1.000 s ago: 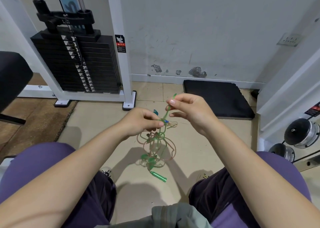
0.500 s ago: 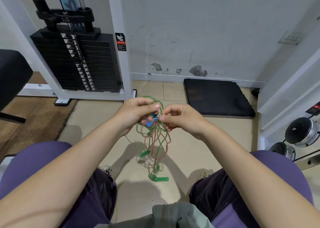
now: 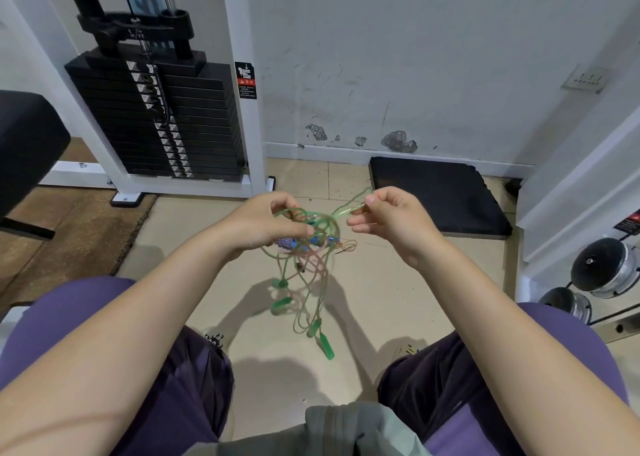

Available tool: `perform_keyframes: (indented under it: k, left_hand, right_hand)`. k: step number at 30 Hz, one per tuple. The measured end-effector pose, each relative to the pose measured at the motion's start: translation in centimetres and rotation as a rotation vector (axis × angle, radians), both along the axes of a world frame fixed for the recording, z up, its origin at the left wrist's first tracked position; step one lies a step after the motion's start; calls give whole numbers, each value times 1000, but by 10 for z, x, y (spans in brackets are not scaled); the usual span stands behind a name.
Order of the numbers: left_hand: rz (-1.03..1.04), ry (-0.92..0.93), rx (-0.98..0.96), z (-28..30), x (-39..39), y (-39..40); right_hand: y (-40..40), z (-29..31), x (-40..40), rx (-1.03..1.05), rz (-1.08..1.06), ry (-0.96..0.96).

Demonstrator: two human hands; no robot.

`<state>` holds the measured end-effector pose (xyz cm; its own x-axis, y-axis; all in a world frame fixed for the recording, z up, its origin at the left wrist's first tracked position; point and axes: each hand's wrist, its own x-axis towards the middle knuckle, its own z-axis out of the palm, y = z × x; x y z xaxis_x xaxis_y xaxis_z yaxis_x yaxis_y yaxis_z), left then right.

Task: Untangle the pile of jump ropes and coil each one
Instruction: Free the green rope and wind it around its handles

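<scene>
A tangle of thin jump ropes [image 3: 304,265], green and pinkish cords knotted together, hangs in the air between my knees. My left hand [image 3: 263,223] grips the top of the tangle, where blue handles [image 3: 317,241] are bunched. My right hand [image 3: 388,220] pinches one green cord strand [image 3: 349,210] and holds it out to the right of the bundle. Several green handles [image 3: 325,348] dangle at the bottom, just above the beige floor. How many ropes there are cannot be told.
A white weight machine with a black plate stack [image 3: 156,116] stands at the back left. A black foam mat [image 3: 436,196] lies against the wall on the right. Chrome dumbbells [image 3: 602,272] sit on a rack at the far right. A black bench pad [image 3: 24,144] is at the left.
My hands have moved apart: the right hand has drawn a green strand out to the right while the left keeps the bundle. The dangling loops and handles have swung lower.
</scene>
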<state>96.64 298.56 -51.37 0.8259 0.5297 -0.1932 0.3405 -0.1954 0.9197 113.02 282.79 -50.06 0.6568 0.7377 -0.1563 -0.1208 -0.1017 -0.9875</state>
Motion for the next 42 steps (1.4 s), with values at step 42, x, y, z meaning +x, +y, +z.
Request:
perform_keyframes:
  k: [42]
  left_hand:
    - [267,-333,-295,-3,7,-12]
  right_hand:
    - [3,-6,-15,-148,251,-155]
